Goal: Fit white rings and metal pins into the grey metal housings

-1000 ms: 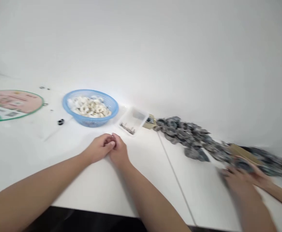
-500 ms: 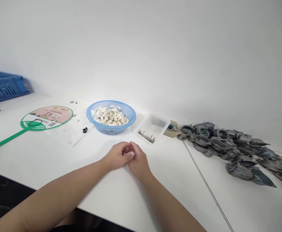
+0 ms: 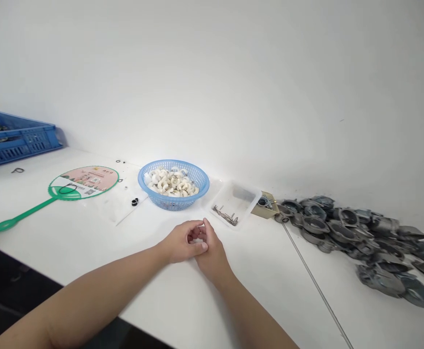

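In the head view, the only one, a blue mesh basket (image 3: 171, 202) full of small, whitish, curved pieces (image 3: 172, 183) sits on a white bench (image 3: 266, 286), close to the pale wall (image 3: 212, 87); every place here is told from this basket. In front of the basket and slightly to its right, on the near side, a person's bare left hand (image 3: 184, 242) and right hand (image 3: 212, 253) meet, touching each other. Their fingers curve loosely around a small hollow, the left thumb lying against the right hand; I cannot tell whether either grip is open or closed. Just right of the basket, a translucent tray (image 3: 235, 196) holds a row of thin metal pins (image 3: 226, 216). Beyond that, further right of the basket, come a small tan box (image 3: 264, 212) with metal pieces in it and a long heap of dark grey metal parts (image 3: 342, 232). Near the basket's left side lie small black rings (image 3: 134, 202), and past them a flat hand fan (image 3: 91, 177) with a green handle. Well left of the basket, partly out of view, stands a blue crate (image 3: 26, 141) containing dark parts.
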